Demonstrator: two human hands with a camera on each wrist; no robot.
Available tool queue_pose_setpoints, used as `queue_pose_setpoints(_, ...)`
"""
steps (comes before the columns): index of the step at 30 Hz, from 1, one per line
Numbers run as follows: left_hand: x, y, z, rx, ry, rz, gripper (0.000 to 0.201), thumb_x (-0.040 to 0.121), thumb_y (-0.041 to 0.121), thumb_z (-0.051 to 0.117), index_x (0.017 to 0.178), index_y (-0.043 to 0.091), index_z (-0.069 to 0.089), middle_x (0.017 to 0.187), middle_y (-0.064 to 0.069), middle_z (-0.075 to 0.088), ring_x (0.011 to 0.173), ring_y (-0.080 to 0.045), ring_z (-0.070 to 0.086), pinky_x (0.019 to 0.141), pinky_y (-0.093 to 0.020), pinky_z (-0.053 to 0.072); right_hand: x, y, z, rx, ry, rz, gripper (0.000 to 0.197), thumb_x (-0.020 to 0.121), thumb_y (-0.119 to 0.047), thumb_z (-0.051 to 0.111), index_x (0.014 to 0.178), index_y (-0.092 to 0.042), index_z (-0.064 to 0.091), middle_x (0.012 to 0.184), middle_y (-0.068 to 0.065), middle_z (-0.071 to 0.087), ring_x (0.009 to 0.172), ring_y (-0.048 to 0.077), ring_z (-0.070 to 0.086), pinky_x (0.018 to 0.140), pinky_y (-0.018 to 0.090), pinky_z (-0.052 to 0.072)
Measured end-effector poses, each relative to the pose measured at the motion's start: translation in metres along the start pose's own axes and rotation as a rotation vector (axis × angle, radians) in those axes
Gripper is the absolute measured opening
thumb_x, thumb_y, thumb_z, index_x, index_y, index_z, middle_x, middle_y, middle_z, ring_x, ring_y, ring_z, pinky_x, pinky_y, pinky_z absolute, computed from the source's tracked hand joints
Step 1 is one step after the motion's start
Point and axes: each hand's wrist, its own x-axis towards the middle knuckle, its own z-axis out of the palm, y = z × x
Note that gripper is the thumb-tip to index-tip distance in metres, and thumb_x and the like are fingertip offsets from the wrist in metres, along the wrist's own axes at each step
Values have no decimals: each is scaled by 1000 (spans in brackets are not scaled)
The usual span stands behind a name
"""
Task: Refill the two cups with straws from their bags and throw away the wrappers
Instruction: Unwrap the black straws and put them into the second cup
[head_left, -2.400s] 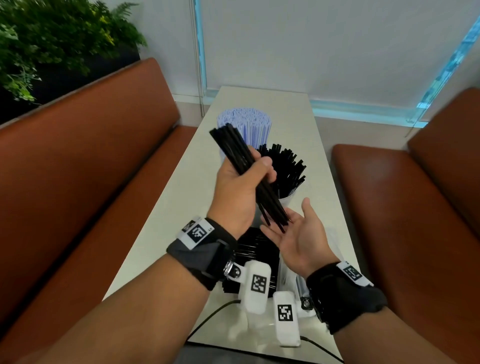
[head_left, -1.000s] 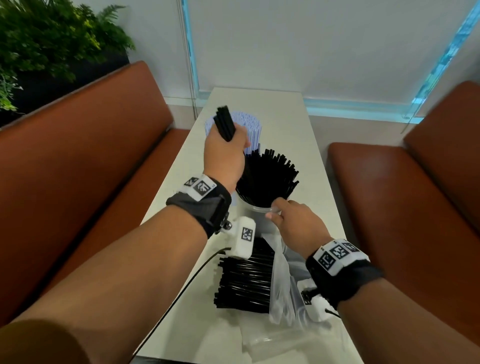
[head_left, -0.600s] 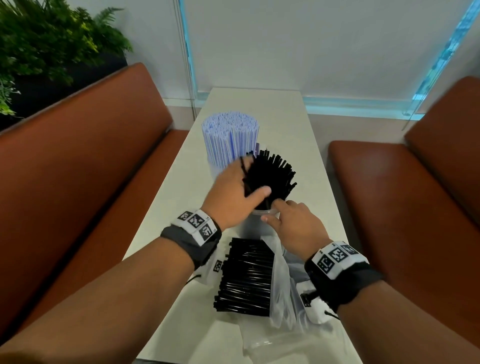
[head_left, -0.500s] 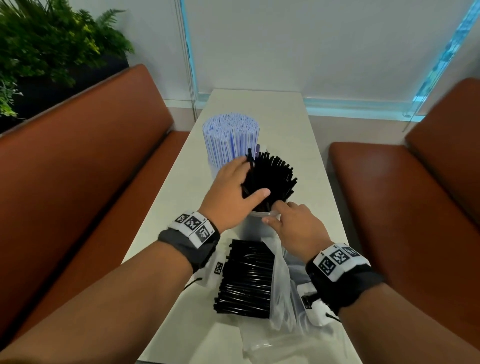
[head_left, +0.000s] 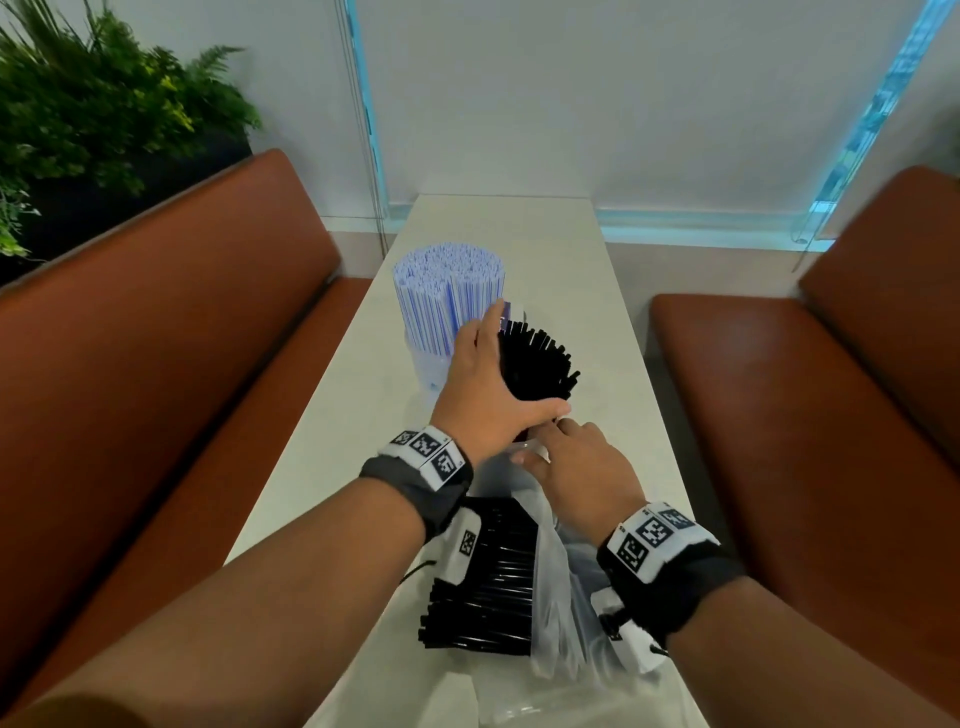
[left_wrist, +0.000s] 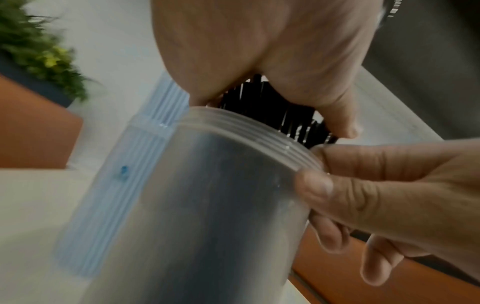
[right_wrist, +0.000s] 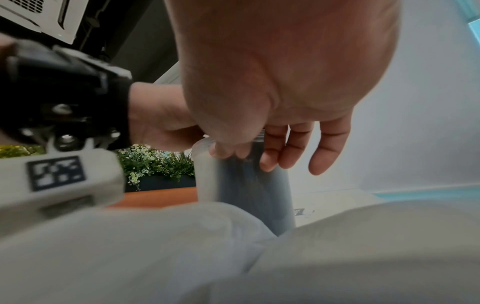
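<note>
A clear plastic cup packed with black straws stands mid-table. My left hand clasps the upright bundle just above the rim, fingers along its left side and thumb across the near side. My right hand pinches the cup's rim between thumb and forefinger; the cup is also in the right wrist view. Just behind stands a second cup full of blue-striped straws. More black straws lie in a pile near me, beside a clear plastic bag.
The narrow white table runs away from me between two brown benches. A plant stands behind the left bench. Another clear wrapper lies at the near table edge. A cable runs from my left wrist.
My left hand carried a bundle of black straws to the cup, lowered them in and now clasps the whole bunch. My right hand moved from under the bundle to the cup's rim.
</note>
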Motion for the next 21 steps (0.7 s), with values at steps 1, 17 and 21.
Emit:
queue_pose_setpoints(1, 8, 4, 4, 33, -7, 10, 124, 53, 67, 83, 145, 57, 0, 155, 13, 13, 143, -5, 18, 110, -23, 18, 0, -1, -1, -15, -3, 0, 42, 97, -58, 36, 126, -31, 50, 109, -3, 58, 101, 23, 49, 76, 37, 45)
queue_pose_setpoints(17, 46, -2, 8, 411, -105, 62, 87, 78, 61, 73, 145, 19, 36, 148, -5, 35, 138, -29, 35, 113, -43, 37, -1, -12, -15, -88, -42, 5, 23, 102, -54, 40, 106, -32, 38, 104, -5, 52, 100, 21, 48, 77, 39, 46)
queue_pose_setpoints(21, 47, 5, 2, 348, -24, 188, 92, 72, 59, 77, 145, 37, 25, 157, 7, 17, 141, -26, 35, 107, -36, 37, -1, -12, -16, -173, -92, -37, 34, 98, -39, 59, 108, -39, 26, 111, -3, 51, 105, 23, 48, 81, 40, 51)
